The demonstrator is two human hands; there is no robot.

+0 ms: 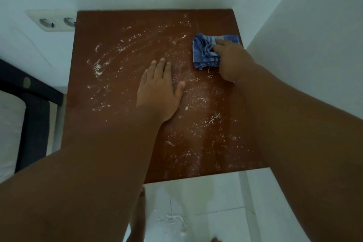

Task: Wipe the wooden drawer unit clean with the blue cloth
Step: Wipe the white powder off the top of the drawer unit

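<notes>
The brown wooden top of the drawer unit (121,31) fills the middle of the view, seen from above. White powder is smeared and speckled across most of it. A crumpled blue striped cloth (204,51) lies near the top's far right edge. My right hand (233,61) presses down on the cloth and grips its right side. My left hand (159,88) rests flat on the wood near the centre, fingers spread, holding nothing. The unit's front and drawers are out of sight.
White walls close in behind and to the right of the unit. A double wall socket (55,21) sits at the back left. A dark bed frame with a white mattress (33,108) stands at the left. White floor tiles (206,202) with spilled powder lie below.
</notes>
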